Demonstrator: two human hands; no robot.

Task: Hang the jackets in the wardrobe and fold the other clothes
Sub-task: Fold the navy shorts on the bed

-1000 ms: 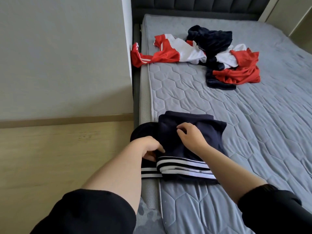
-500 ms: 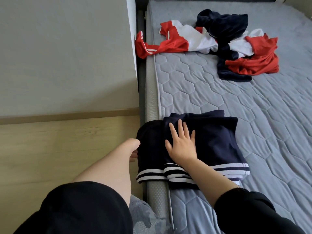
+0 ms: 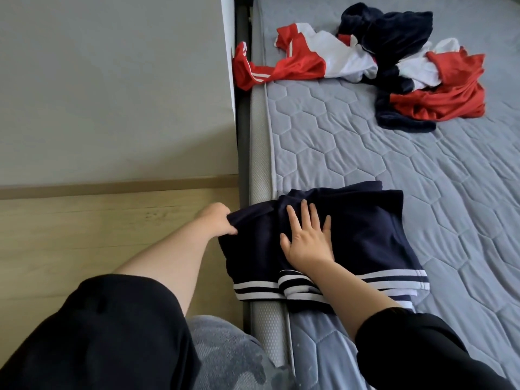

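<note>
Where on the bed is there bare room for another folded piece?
Bare mattress lies between the navy garment and the clothes pile, and along the right. Crowded: the pile, and the garment held by left hand and right hand.

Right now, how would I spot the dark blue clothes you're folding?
Find the grey quilted mattress, then its near left edge. A navy fabric garment with white-striped hems lies there under the right hand, its corner pinched by the left hand. Unlike the rumpled red, white and navy pile farther back, it has no red.
</note>
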